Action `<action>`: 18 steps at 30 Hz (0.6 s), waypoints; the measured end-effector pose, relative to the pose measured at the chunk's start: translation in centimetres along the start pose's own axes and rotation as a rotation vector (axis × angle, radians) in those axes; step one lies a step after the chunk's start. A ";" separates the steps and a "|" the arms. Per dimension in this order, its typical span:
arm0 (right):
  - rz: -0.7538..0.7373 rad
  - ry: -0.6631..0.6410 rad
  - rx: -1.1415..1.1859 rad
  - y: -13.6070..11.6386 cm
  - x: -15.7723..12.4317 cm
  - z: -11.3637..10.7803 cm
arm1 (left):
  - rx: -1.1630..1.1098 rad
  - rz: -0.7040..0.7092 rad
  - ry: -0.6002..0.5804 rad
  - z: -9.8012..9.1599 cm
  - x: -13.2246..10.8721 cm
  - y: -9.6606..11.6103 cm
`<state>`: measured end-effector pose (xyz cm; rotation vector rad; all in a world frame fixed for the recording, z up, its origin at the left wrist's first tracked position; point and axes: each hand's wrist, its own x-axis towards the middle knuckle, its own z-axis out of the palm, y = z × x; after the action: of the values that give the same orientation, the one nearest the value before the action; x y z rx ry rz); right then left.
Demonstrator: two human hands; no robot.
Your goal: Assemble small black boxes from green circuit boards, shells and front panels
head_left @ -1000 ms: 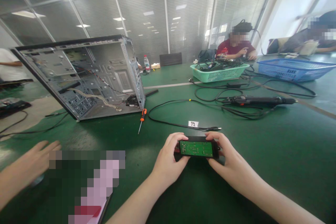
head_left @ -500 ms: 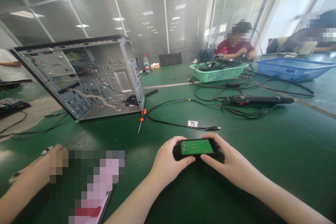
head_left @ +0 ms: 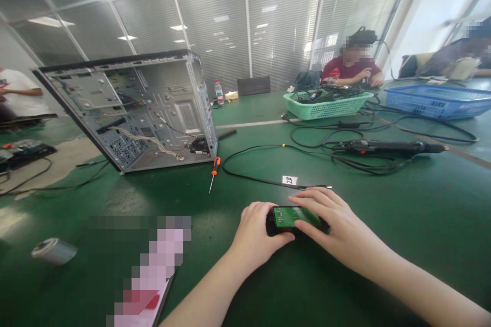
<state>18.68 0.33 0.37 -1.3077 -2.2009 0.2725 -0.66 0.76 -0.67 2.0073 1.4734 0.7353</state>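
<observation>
A green circuit board lies face up in a small black case, low over the green table. Around the case's left end, my left hand is closed, with its thumb along the near side. My right hand is at the right end, its fingers across the far edge and its thumb on the board near the front. That hand covers the right part of the board. Just beyond the hands are a black cable with a metal plug and a white paper tag marked with a number.
An opened computer case stands at the left, with an orange-handled screwdriver beside it. Farther right lie a black electric screwdriver, a green basket of cables and a blue basket. A silver cylinder and a blurred-out phone-like object lie front left.
My right hand has shifted over the board and now covers its right part. Another person's arm at the lower left has gone, and a silver cylinder shows there. The view has turned slightly left.
</observation>
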 end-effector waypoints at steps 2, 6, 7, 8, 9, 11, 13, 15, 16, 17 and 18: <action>-0.050 -0.060 -0.003 -0.9 0.8 0.1 | 0.012 0.035 -0.002 0.1 0.0 -0.1; -0.019 -0.200 0.035 -2.1 2.5 -0.1 | 0.027 0.057 -0.012 0.0 0.1 -0.2; 0.001 -0.218 0.044 -2.2 2.8 -0.1 | 0.027 0.055 -0.013 0.0 0.1 -0.1; 0.019 -0.229 0.052 -2.3 3.0 -0.1 | 0.025 0.054 -0.014 0.0 0.1 -0.1; 0.031 -0.235 0.059 -2.3 3.1 -0.1 | 0.024 0.053 -0.017 -0.1 0.2 -0.1; 0.038 -0.237 0.073 -2.2 3.1 -0.1 | 0.025 0.053 -0.022 -0.1 0.2 0.0; 0.029 -0.248 0.073 -2.1 2.9 0.0 | 0.026 0.058 -0.023 0.0 0.2 -0.1; 0.015 -0.270 0.057 -2.1 2.6 0.0 | 0.026 0.066 -0.022 0.0 0.2 -0.2; 0.016 -0.281 0.049 -2.1 2.5 -0.1 | 0.024 0.070 -0.023 0.1 0.2 -0.2; 0.021 -0.290 0.046 -2.2 2.5 -0.3 | 0.024 0.071 -0.022 0.1 0.2 -0.3; 0.028 -0.290 0.045 -2.4 2.5 -0.6 | 0.024 0.070 -0.021 0.1 0.2 -0.3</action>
<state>16.35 1.23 2.80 -1.3454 -2.3984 0.5496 -0.75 1.03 -0.91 2.0876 1.4129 0.7266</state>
